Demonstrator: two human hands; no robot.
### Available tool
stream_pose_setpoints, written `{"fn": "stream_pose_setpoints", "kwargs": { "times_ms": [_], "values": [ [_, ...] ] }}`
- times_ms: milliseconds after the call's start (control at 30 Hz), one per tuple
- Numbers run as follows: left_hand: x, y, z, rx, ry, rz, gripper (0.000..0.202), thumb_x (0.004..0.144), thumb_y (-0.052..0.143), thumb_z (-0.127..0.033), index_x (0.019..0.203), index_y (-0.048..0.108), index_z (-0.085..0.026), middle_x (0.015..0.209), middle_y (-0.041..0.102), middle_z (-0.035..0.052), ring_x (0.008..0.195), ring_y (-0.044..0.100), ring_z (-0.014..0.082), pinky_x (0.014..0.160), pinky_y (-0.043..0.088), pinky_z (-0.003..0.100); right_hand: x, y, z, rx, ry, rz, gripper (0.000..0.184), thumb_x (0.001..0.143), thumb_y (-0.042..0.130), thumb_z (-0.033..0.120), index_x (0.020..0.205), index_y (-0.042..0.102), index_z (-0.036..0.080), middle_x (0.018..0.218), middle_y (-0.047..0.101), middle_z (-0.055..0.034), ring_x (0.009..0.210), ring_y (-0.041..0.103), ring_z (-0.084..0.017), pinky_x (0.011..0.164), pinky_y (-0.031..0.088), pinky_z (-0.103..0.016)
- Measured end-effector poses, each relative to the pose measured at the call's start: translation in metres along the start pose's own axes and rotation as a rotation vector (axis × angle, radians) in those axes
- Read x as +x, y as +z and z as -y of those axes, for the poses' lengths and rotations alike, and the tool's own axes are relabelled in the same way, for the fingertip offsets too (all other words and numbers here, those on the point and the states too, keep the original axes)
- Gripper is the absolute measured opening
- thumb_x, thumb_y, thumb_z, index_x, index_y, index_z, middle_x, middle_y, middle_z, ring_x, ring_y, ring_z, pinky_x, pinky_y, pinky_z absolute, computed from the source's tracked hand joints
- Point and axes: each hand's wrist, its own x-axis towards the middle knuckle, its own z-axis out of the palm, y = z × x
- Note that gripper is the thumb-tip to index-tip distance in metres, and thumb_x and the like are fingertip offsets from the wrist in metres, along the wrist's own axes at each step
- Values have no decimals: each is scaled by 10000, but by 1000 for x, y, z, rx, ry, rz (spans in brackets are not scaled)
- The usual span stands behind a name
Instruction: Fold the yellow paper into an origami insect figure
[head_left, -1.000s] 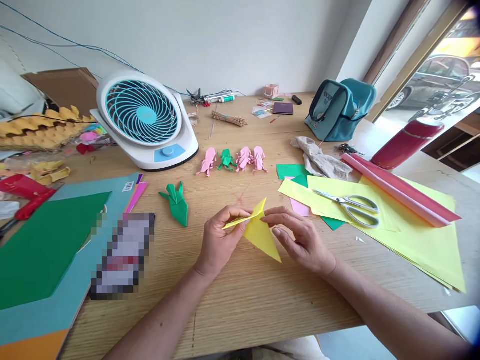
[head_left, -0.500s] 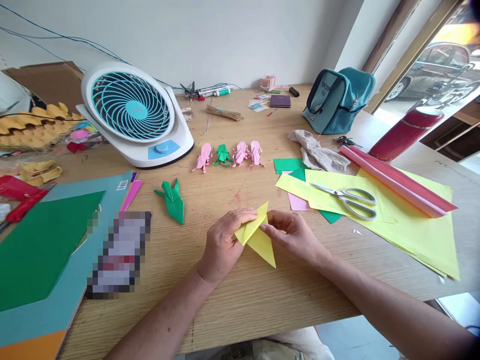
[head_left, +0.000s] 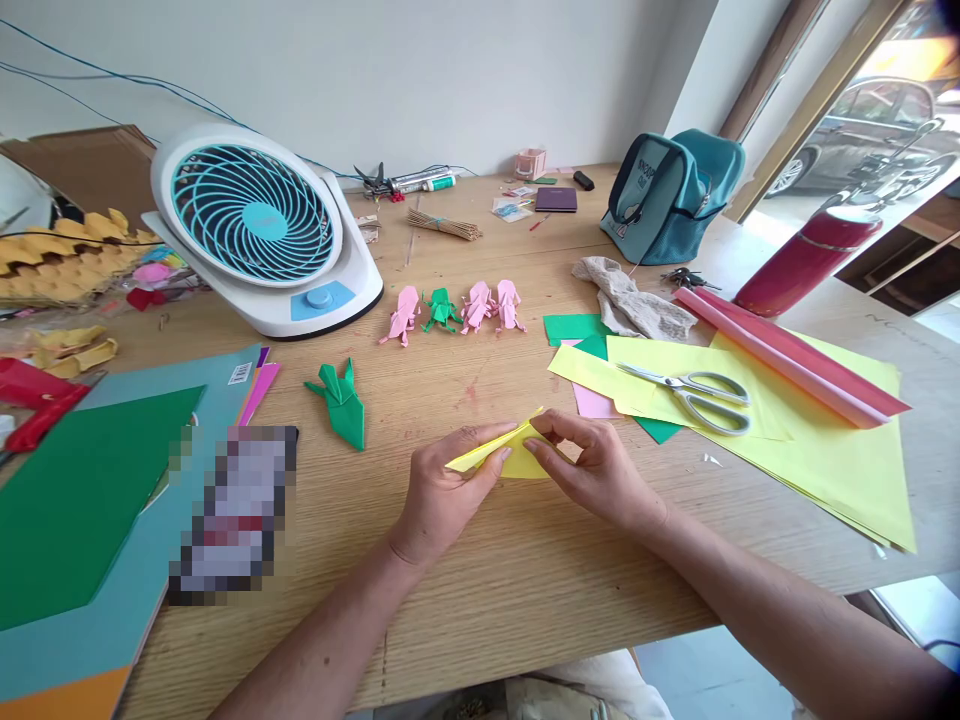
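Note:
A folded piece of yellow origami paper (head_left: 525,461) is held between my two hands above the table's near middle. My left hand (head_left: 450,485) grips its left part, thumb below and fingers behind. With thumb and forefinger, my right hand (head_left: 589,462) pinches the upper right of the paper. Left of my hands lies a partly folded green paper figure (head_left: 345,405) with pointed tips. Beyond them stand a green folded paper figure (head_left: 440,309) and several pink ones, including a pink paper figure (head_left: 403,314) at the row's left end.
To the right, scissors (head_left: 694,392) rest on yellow paper sheets (head_left: 847,480), near a red paper roll (head_left: 795,360) and grey cloth (head_left: 634,298). A fan (head_left: 262,240), blurred phone (head_left: 236,515) and green sheet (head_left: 90,500) are left. A blue bag (head_left: 671,200) and red bottle (head_left: 806,262) stand behind.
The yellow paper has been tilted and turned: its lower point, which hung down between my hands, no longer shows. My left thumb has come round to the near side. The view has shifted slightly.

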Motion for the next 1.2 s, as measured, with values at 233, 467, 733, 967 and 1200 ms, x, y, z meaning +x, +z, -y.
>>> {"fn": "stream_pose_setpoints", "kwargs": {
  "times_ms": [233,467,733,967,1200],
  "values": [
    [-6,7,4,-12,-108,-41,205,858,672,-195,1045,757,-195,1006,774,54,855,717,174,794,566,247,0,0,0,-60,-90,-22,77,930,547,193,858,574,200,756,566,-13,666,504,-135,602,384,-264],
    [-8,9,4,-13,-90,-15,201,869,655,-186,1055,731,-184,990,762,43,880,705,152,807,556,228,1,-1,0,-28,-93,-45,77,892,624,188,838,569,192,747,532,7,680,487,-125,616,391,-256],
    [-5,8,-3,-26,-101,14,224,875,647,-156,1084,724,-179,1040,763,57,876,705,143,787,545,220,0,0,-2,-97,-139,-129,134,858,659,149,905,548,208,810,578,3,722,527,-133,676,448,-267],
    [-9,11,8,-10,-89,-33,158,850,675,-167,986,755,-169,918,777,42,755,704,136,693,552,208,2,-5,-1,-180,-205,-116,148,897,653,209,1044,629,204,799,571,-10,736,551,-146,682,471,-288],
    [-7,10,7,-34,-81,3,191,865,650,-177,1023,758,-177,1017,771,61,870,709,161,797,554,248,3,-5,0,-185,-270,-113,73,903,644,194,976,643,191,807,594,-32,742,547,-157,669,466,-300]
  ]
}}
